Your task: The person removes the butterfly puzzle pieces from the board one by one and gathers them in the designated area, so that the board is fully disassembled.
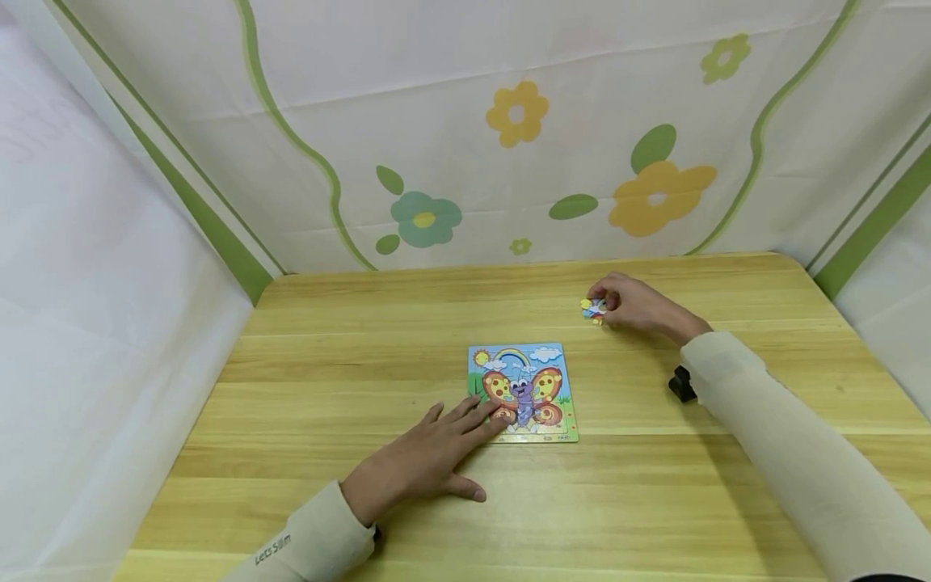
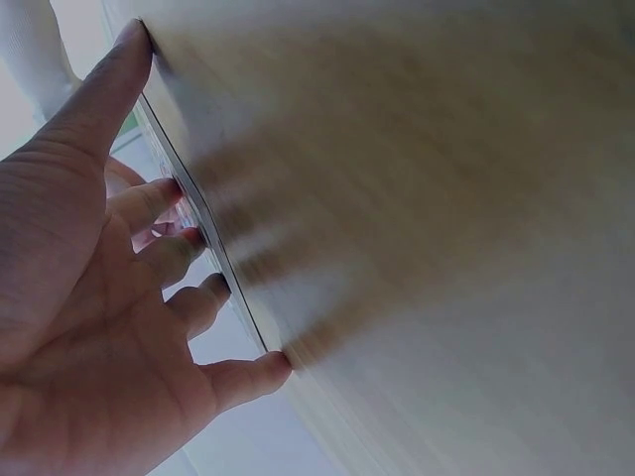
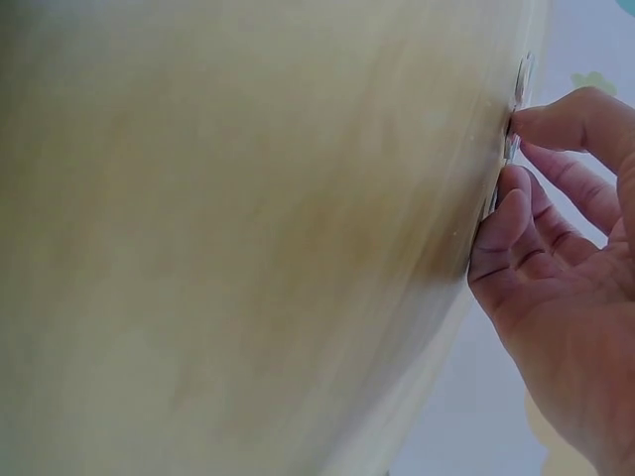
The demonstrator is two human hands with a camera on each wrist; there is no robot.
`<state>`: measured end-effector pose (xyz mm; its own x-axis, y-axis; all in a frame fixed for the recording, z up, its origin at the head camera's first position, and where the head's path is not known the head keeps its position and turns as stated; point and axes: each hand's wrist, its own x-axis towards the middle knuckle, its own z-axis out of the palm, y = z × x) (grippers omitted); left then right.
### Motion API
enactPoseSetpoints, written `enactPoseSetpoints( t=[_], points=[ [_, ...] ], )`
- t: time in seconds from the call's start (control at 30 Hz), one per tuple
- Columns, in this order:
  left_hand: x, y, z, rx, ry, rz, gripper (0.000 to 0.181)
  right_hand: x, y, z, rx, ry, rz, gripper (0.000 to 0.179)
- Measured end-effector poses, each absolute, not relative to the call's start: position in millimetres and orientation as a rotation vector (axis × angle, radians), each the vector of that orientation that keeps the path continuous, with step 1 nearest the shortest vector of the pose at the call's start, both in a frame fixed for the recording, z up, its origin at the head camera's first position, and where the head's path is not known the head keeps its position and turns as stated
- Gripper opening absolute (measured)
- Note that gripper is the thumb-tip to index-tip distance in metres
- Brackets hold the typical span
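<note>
A square butterfly jigsaw puzzle lies flat on the wooden table, with a sun, a rainbow and a cloud along its upper part. My left hand rests across its lower left corner, fingers spread and the thumb down on the tabletop. In the left wrist view, the fingertips meet the puzzle's thin edge. Farther back and to the right, my right hand curls its fingers and thumb round a small cluster of colourful puzzle pieces at table level. The fingers partly hide these pieces.
The wooden table has rounded back corners. Behind it hangs a white cloth printed with flowers and green vines, and further white cloth panels stand on both sides. A black wrist device sits under the right sleeve.
</note>
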<state>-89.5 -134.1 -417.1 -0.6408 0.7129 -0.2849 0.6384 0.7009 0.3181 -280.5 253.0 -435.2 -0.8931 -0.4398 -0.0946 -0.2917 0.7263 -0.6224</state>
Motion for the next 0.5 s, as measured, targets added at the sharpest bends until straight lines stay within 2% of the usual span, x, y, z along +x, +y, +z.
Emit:
enactPoseSetpoints(
  t=[0.5],
  points=[
    [-89.1, -134.3, -417.1, 1.058, 2.522, 0.261, 0.097, -282.0, 254.6, -436.9, -0.580, 2.682, -0.922, 0.034]
  ],
)
